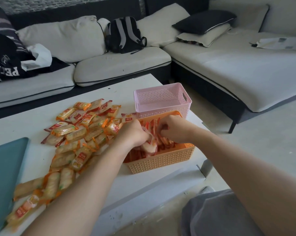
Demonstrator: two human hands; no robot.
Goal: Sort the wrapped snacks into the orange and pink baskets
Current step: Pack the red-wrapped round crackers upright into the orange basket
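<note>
Teal tray (6, 167) at far left edge of worktop (33, 120). Loose heap of orange-wrapped snacks (79, 137) beside it, still unsorted. Left hand (133, 132) grip closed around red-wrapped snack (149, 147), lowering into orange basket (160, 162). Right hand (172, 128) fingers curled, pinching red packets (166, 142) inside, likely straightening rows. Pink basket (162, 101) behind looks empty. Next: release, reach back to heap.
</note>
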